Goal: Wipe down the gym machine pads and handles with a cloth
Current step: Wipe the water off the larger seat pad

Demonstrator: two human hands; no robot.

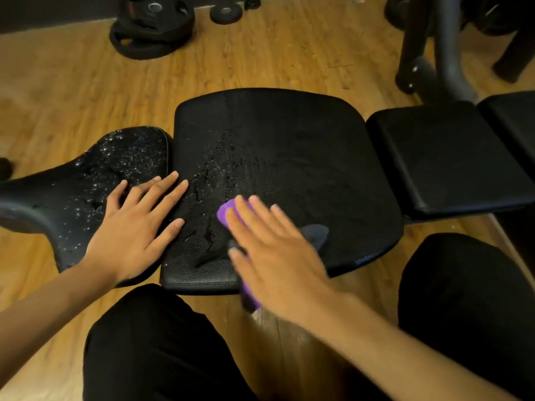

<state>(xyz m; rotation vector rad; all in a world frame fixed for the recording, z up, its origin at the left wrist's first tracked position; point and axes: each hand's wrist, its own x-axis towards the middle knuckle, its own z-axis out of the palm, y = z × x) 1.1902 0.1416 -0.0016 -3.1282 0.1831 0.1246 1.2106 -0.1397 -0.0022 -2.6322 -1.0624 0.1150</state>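
A wide black bench pad (304,157) lies in the middle, wet with droplets on its left half. My right hand (269,250) lies flat with straight fingers on a purple cloth (224,214), pressing it onto the pad's near left part; the hand is blurred. Most of the cloth is hidden under the palm, and a strip of it shows below the pad's front edge. My left hand (136,224) rests flat, fingers spread, across the gap between this pad and a narrower black pad (115,163) on the left, which is covered in droplets.
A third black pad (443,157) continues the bench to the right. Grey machine frame tubes (445,47) stand at the back right. Black weight plates (150,27) lie on the wooden floor at the back. My knees in black trousers (156,351) are below the bench.
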